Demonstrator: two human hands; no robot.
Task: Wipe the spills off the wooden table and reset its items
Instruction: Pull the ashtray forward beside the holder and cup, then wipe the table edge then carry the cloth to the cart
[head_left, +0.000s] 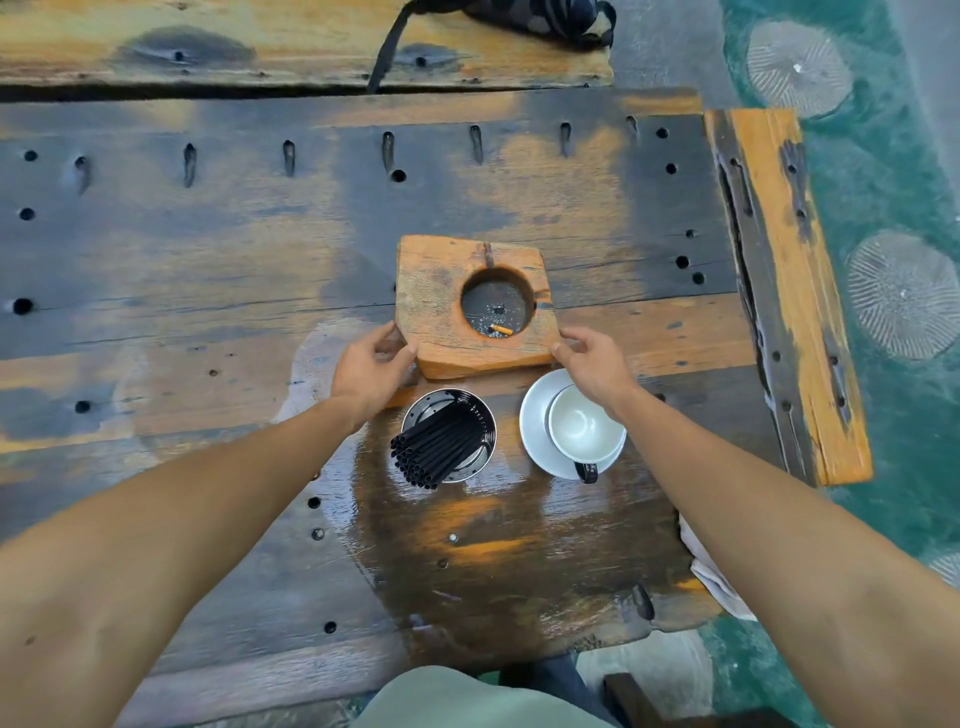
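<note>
Both arms reach forward over the wooden table (208, 249). The left hand (371, 366) grips the near left corner of the wooden ashtray (441, 306), fingers curled against its edge; the right hand (595, 364) clasps the near right corner likewise. No writing is legible anywhere. The ashtray sits between the hands, a cigarette butt (502, 330) in its round hollow. Just nearer the person stand a metal cup (480, 415) of black straws (434, 452) and a white cup (584, 428) on a saucer (535, 415). The tabletop around them is wet and glossy.
</note>
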